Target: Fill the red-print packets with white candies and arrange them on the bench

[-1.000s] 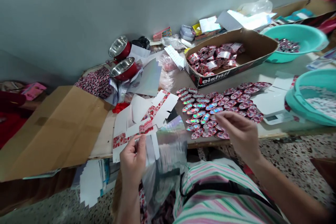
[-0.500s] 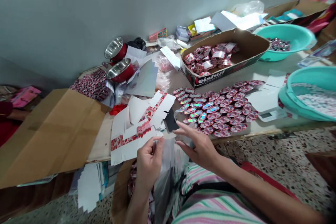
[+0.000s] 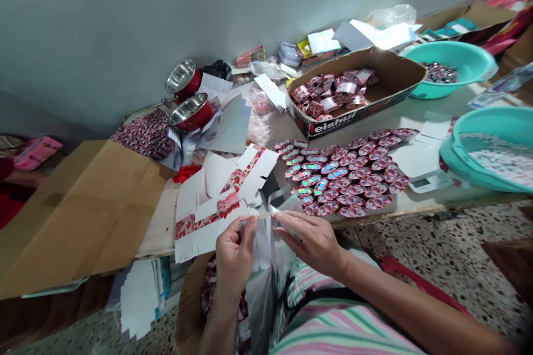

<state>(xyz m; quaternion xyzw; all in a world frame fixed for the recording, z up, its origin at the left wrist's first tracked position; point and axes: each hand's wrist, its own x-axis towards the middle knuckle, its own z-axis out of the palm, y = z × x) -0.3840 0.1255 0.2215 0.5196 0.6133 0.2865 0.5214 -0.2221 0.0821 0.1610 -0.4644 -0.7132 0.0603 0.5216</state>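
At the table's front edge, my left hand (image 3: 236,252) is closed in a pinch on a small white paper piece (image 3: 254,213), mostly hidden by thumb and finger. Just to its right, my right hand (image 3: 314,239) has its fingers pressed together, the tips on a thin whitish strip (image 3: 272,209). White card sheets with red strawberry bands (image 3: 187,226) lie left of my hands. A dark flat block (image 3: 271,188) sits beyond my fingertips. Rows of small oval pink-and-red pieces (image 3: 350,177) spread to the right, some with a rainbow shine.
An open carton (image 3: 358,113) holds pink printed rolls. Two turquoise basins (image 3: 458,55) and a white scale (image 3: 428,182) stand on the right. Two red-sided metal bowls (image 3: 189,112) are at the back left, near a large cardboard flap (image 3: 83,211). Another person's arm shows at far left.
My right hand has moved slightly left and down, and its spread fingers have closed onto the thin strip. My left hand keeps its pinch, shifted a little left.
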